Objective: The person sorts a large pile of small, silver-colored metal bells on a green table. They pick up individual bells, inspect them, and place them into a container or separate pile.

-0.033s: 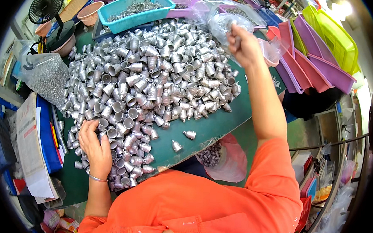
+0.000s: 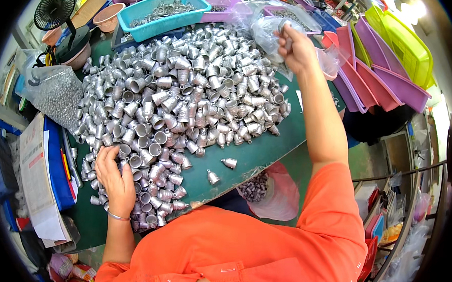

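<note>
- Left hand [image 2: 116,179]: rests on the near left margin of the heap, fingers loosely curved, thumb standing apart, touching the silvery metal bells [image 2: 187,96].
- Right hand [image 2: 297,52]: raised beyond the heap's far right side, in front of a clear plastic bag [image 2: 268,34]. Its fingers are drawn narrow around a small silvery piece [image 2: 289,44], probably a bell, though too covered to be certain.
- Position of the bells: heaped on the green surface [image 2: 258,150], mostly ahead of the left hand and to the left of the right hand.
- Handling, as judged: a light fingertip pinch should suit so small and smooth a piece. The left hand is best kept low and gentle, since bells beside it lie close to the surface's near edge and could roll off.
- Count, bells: two lie apart from the heap, to the right of the left hand, one nearer [image 2: 213,177] and one farther [image 2: 229,163]; those heaped overlap too much to count.
- Count, other items: one teal basket [image 2: 168,23] beyond the heap, left of the right hand; one black fan [image 2: 54,6], far ahead of the left hand; one bag of silvery beads [image 2: 56,91], ahead and left of that hand.
</note>
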A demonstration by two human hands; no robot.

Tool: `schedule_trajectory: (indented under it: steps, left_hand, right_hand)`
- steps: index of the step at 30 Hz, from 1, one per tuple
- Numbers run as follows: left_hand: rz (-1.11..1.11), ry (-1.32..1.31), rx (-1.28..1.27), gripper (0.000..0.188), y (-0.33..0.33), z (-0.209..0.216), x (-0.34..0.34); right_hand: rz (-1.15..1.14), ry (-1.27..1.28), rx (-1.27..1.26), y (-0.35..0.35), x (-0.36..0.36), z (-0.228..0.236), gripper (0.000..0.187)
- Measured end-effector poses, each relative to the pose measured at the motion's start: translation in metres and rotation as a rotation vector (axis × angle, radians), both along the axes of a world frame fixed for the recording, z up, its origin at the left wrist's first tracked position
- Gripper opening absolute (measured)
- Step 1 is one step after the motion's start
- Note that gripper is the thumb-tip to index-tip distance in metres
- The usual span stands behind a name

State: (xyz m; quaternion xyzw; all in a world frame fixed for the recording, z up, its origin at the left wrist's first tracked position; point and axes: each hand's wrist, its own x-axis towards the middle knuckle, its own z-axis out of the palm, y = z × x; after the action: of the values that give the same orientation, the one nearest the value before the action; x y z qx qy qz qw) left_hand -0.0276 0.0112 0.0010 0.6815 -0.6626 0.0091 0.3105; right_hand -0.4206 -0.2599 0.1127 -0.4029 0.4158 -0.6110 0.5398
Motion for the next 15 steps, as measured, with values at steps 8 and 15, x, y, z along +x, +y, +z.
schedule_trajectory:
  steps: [8, 15]
  left_hand:
    - [-0.025, 0.0, -0.041, 0.04, 0.003, -0.006, 0.01]
    - [-0.048, 0.041, -0.035, 0.04, -0.001, -0.002, 0.005]
  right_hand:
    - [0.218, 0.2, -0.053, 0.049, -0.003, -0.024, 0.022]
    - [0.649, 1.415, -0.622, 0.197, 0.041, -0.076, 0.038]
